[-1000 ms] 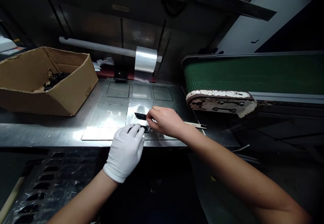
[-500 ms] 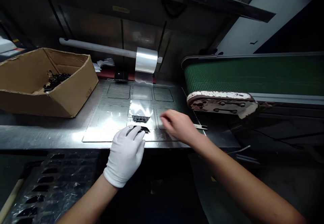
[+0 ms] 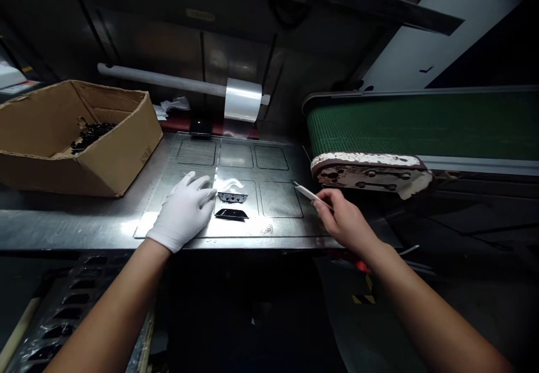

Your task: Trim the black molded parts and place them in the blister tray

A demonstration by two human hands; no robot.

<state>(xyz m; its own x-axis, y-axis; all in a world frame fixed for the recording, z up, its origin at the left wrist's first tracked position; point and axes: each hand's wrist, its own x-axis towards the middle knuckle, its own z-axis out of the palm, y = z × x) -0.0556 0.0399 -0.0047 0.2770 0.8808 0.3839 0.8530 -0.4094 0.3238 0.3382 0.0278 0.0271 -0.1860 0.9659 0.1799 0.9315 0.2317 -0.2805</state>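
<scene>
We are observing the left hand [image 3: 183,210], in a white glove, resting with fingers spread and slightly bent over a clear sheet [image 3: 281,200]; it is gripping nothing that we are able to see, and we cannot tell whether its fingertips are touching the nearer of two black parts. We are finding the bare right hand [image 3: 343,218] pinching a slender pale tool [image 3: 306,192] between thumb and fingers, the dark tip pointing up and left over the sheet. Between the hands, closer to the left, we are noting a holed black part [image 3: 232,198] lying just beyond a glossy black part [image 3: 231,214], the two apart. We are seeing the sheet lying on a metal table [image 3: 105,221] and showing rounded outlines. Farther out, a film roll [image 3: 243,100] is hanging on a pale rod [image 3: 164,80] behind the sheet. To the left, a cardboard box [image 3: 122,162] is holding dark pieces [image 3: 93,137]; to the right, we are recording a green conveyor belt [image 3: 421,126] extending past the table. Below the table edge, at left, wrapped black pieces [image 3: 67,313] are lying in rows.
</scene>
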